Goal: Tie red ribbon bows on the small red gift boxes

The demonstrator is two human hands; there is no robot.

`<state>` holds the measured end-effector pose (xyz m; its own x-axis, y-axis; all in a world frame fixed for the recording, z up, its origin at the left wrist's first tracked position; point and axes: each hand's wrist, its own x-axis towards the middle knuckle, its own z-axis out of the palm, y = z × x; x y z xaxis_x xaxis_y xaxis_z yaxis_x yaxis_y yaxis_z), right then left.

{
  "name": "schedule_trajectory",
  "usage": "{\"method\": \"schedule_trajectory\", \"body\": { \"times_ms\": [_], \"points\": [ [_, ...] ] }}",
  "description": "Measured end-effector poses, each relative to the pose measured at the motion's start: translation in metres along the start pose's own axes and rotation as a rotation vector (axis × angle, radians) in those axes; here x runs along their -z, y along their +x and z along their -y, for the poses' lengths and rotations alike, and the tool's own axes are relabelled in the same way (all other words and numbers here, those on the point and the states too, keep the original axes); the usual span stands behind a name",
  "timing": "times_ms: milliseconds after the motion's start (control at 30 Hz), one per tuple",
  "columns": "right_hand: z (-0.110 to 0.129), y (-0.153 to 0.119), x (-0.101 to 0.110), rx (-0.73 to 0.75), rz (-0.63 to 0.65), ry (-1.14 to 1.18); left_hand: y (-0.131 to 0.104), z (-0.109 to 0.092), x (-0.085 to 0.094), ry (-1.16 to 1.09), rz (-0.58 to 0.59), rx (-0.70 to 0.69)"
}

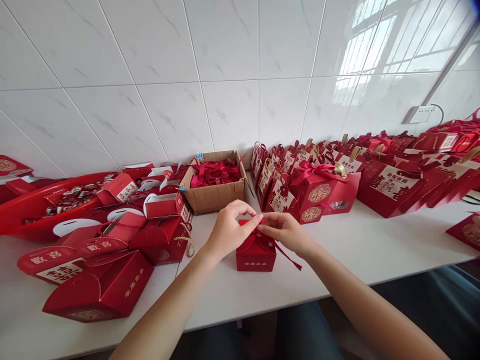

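Note:
A small red box (256, 257) with gold characters on its front stands upright on the white table, directly under both hands. Red ribbon (288, 256) is at its top, one tail hanging off to the right. My left hand (232, 227) is over the box's upper left, thumb and fingertips pinched together on the ribbon. From the right, my right hand (287, 231) pinches the ribbon too, its fingertips almost meeting the left ones. The fingers partly hide the ribbon at the box's top.
Behind the box, a cardboard box (215, 196) holds red ribbons. Several red gift boxes (101, 285) and a red basket (22, 215) with small packets lie left. Rows of red bags and boxes (392, 185) line the wall at right.

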<state>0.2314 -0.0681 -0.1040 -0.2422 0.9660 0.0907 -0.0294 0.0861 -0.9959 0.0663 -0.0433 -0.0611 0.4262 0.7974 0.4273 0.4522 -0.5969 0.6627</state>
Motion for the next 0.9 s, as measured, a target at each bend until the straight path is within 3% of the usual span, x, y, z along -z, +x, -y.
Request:
{"method": "schedule_trajectory", "body": {
  "times_ms": [67,200,400,567,700,900],
  "points": [
    [0.000,0.000,-0.002,0.039,-0.037,-0.076,-0.001,0.002,0.001,-0.012,-0.015,-0.008],
    [-0.002,-0.004,-0.005,0.075,-0.098,-0.110,-0.012,0.017,0.003,-0.049,-0.010,0.169],
    [-0.001,-0.007,-0.007,0.090,0.006,-0.132,-0.039,0.047,0.005,0.050,0.008,0.327],
    [0.002,-0.001,-0.011,0.032,-0.081,-0.253,-0.036,0.053,0.007,-0.261,0.250,0.582],
    [0.002,0.004,-0.017,0.016,-0.166,-0.353,-0.029,0.044,0.017,-0.349,0.218,0.544],
    [0.006,0.002,-0.028,0.095,-0.260,-0.564,-0.010,0.002,0.030,-0.467,0.432,0.449]
  ]
}}
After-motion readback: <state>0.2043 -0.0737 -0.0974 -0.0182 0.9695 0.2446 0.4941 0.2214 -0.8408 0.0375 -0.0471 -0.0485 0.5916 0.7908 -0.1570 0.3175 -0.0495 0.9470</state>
